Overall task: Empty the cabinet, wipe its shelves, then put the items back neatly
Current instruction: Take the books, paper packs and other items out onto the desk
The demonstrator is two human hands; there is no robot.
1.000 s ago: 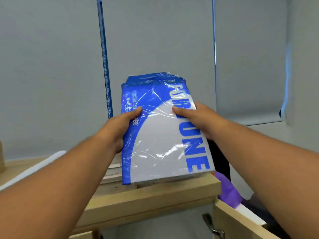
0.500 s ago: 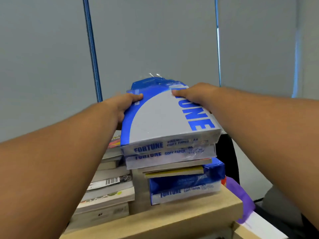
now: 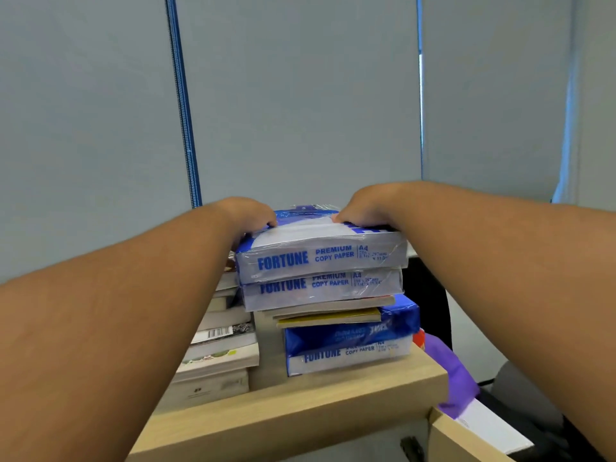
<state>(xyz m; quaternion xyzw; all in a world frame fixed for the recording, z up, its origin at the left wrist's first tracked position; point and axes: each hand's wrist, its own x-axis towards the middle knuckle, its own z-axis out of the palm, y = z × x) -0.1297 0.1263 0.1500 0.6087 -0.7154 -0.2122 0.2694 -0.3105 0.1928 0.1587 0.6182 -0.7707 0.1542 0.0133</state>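
The wooden cabinet top (image 3: 300,405) carries a tall pile. The top ream (image 3: 320,258) lies on a second ream (image 3: 320,288), above thin books (image 3: 330,311). The left hand (image 3: 248,215) and the right hand (image 3: 366,208) each clasp its far end. The slippery wrap and uneven base could let the pile slide when they release it.

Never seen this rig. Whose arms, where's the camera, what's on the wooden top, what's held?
No robot: one camera worn on a person's head looks forward and down at their bare arms. The left hand and right hand grip the far end of the top ream of Fortune copy paper, which lies on a second ream, thin books and a third ream. A book stack stands beside, all on the wooden cabinet top. A purple cloth drapes at its right edge.
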